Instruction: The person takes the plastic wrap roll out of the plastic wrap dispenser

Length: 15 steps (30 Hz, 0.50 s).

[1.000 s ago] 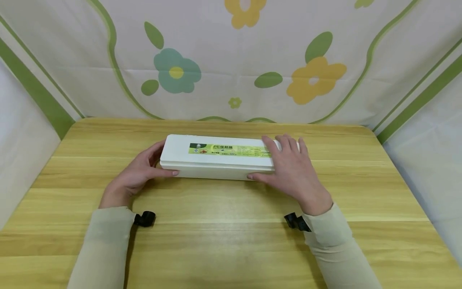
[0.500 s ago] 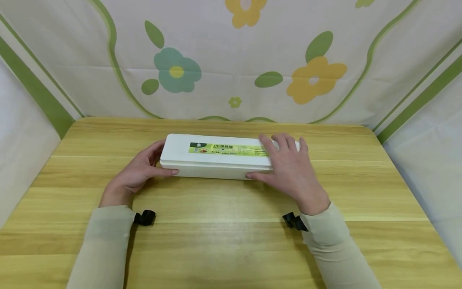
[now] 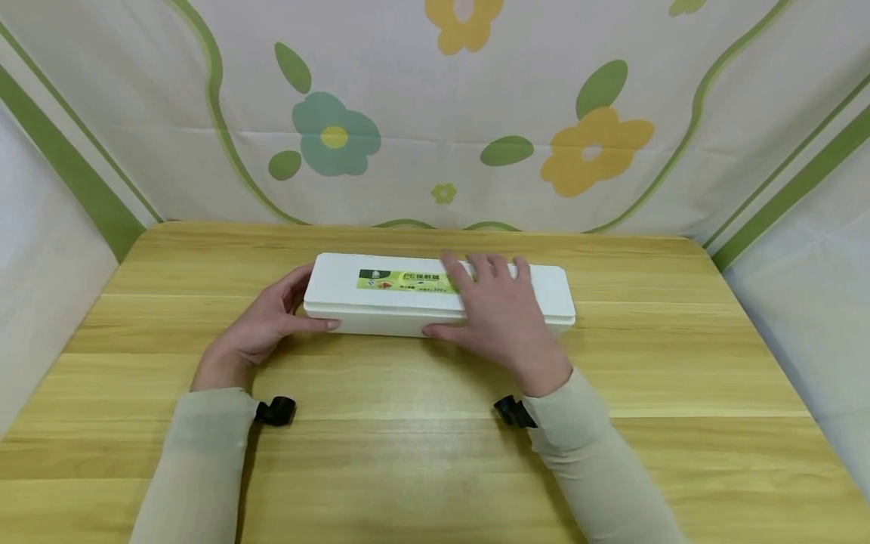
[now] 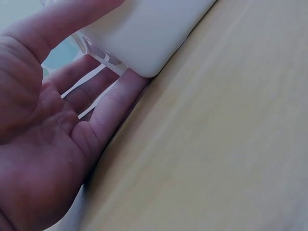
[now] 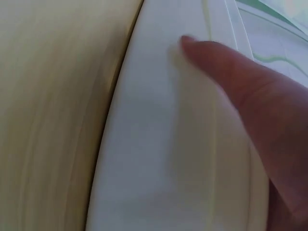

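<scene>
A long white cling film box lies across the table with its lid down, and a green and yellow label runs along the top. My left hand holds the box's left end, thumb on the front face and fingers round the end, their tips partly hidden. Across the middle of the lid spans my right hand, its thumb on the front face and its fingers reaching to the far edge, covering part of the label. The right wrist view shows that thumb against the white front.
The wooden table carries the box near its far side. Behind it hangs a white cloth printed with flowers and green lines, and more cloth stands at both sides. A black wrist mount sticks out from the left sleeve.
My right hand has slid left along the box from its right end to the middle, uncovering that end. The left hand and the box have stayed in place.
</scene>
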Each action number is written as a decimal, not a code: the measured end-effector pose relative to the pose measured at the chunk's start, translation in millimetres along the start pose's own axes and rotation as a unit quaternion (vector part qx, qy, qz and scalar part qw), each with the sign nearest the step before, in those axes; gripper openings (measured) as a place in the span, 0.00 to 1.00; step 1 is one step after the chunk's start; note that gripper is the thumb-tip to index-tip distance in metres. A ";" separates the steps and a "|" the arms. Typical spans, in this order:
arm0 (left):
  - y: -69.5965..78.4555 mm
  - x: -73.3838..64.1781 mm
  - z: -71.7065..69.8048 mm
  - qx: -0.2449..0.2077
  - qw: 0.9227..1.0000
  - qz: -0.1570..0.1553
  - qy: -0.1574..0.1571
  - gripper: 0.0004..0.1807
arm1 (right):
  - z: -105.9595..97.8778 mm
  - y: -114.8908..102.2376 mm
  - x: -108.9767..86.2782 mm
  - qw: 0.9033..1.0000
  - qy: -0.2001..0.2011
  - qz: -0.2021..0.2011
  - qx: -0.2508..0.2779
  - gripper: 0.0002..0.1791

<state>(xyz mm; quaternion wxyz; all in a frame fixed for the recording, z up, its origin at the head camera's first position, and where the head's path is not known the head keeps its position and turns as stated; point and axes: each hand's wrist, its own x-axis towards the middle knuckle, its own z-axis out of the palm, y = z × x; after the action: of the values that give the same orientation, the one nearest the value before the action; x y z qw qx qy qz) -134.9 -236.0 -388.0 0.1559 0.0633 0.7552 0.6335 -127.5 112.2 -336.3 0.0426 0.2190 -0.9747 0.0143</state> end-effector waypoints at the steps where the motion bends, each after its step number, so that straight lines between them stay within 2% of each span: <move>1: -0.3 0.0 -0.1 0.001 1.000 -0.001 0.000 0.55 | 0.4 -4.2 2.7 1.000 -0.001 -0.002 -0.001 0.62; 15: -7.9 0.3 0.8 0.011 1.000 0.004 -0.001 0.54 | 9.1 -62.0 30.5 0.999 0.010 -0.031 -0.025 0.62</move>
<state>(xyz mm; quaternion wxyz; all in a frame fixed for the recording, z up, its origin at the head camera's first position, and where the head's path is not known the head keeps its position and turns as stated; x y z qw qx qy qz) -134.1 -236.7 -395.9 0.1541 0.0686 0.7614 0.6259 -129.1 42.7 -342.1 0.0587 0.2481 -0.9669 -0.0091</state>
